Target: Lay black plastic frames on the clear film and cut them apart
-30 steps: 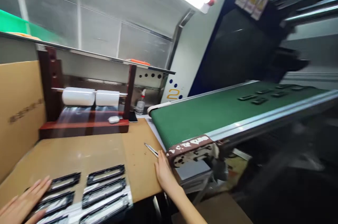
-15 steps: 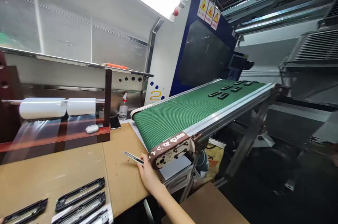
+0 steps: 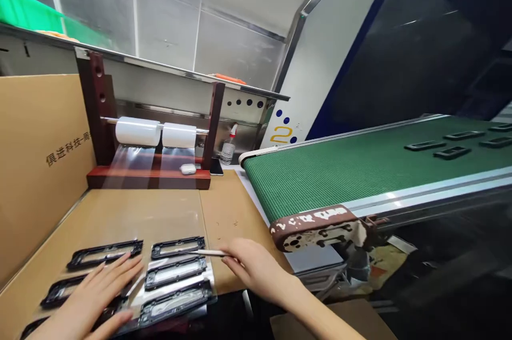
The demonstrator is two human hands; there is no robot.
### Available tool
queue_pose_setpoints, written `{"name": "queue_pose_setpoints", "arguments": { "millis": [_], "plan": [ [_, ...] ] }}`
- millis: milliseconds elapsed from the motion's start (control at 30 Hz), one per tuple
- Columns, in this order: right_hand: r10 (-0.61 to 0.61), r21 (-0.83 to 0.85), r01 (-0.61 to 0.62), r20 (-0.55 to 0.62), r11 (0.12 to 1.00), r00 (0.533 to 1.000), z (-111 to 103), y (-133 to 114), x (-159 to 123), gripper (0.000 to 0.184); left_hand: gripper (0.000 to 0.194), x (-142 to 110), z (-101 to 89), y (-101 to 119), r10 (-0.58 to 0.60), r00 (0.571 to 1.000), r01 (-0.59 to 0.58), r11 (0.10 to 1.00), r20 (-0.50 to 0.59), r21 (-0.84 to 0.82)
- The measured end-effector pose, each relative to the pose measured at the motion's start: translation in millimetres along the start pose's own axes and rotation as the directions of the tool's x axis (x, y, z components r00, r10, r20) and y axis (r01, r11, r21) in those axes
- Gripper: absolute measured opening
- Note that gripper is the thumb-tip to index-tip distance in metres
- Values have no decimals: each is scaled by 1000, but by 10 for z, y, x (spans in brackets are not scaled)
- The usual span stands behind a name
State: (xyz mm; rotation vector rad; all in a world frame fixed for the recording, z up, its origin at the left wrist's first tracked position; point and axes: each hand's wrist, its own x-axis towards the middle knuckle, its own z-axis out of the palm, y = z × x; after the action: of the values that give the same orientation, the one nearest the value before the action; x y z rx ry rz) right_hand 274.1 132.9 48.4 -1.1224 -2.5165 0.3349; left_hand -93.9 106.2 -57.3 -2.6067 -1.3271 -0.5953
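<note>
Several black rectangular plastic frames (image 3: 178, 271) lie in two columns on the cardboard-covered bench, the right column on clear film. Flat across the left column rests my left hand (image 3: 98, 294), its fingers spread and partly covering the frames there. My right hand (image 3: 250, 262) grips a slim utility knife (image 3: 212, 253) with a pale handle. The knife's tip lies at the right end of the top frame (image 3: 176, 248) in the right column; whether it touches the plastic I cannot tell.
Behind the frames stands a dark red rack (image 3: 148, 181) with two rolls of clear film (image 3: 138, 131). A white earbud case (image 3: 188, 169), a phone (image 3: 216, 167) and a spray bottle (image 3: 228, 150) are nearby. The green conveyor (image 3: 328, 169) on the right carries more frames.
My view has swung left and down. My right hand has brought the knife from beside the conveyor's end to the frames. My left hand has come into view over the left column.
</note>
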Motion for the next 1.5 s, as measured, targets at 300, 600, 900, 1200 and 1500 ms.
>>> {"name": "queue_pose_setpoints", "arguments": {
  "millis": [300,600,900,1200,1500],
  "plan": [
    [-285,-348,345,214,872,934,253,-279,330,28,70,172,-98,263,-99,972,92,995,213,44],
    [-305,-305,386,281,871,910,340,-264,473,29,68,244,-157,313,-213,871,248,968,443,-23],
    [-293,-278,383,315,881,903,308,-197,470,30,69,229,-177,303,-217,862,247,969,459,-6],
    [-275,-284,360,299,889,914,138,50,306,25,70,220,-170,287,-209,884,225,974,419,11],
    [-153,-373,279,332,885,931,-220,293,-8,26,74,126,-38,199,-94,965,71,993,245,98]
  ]
}}
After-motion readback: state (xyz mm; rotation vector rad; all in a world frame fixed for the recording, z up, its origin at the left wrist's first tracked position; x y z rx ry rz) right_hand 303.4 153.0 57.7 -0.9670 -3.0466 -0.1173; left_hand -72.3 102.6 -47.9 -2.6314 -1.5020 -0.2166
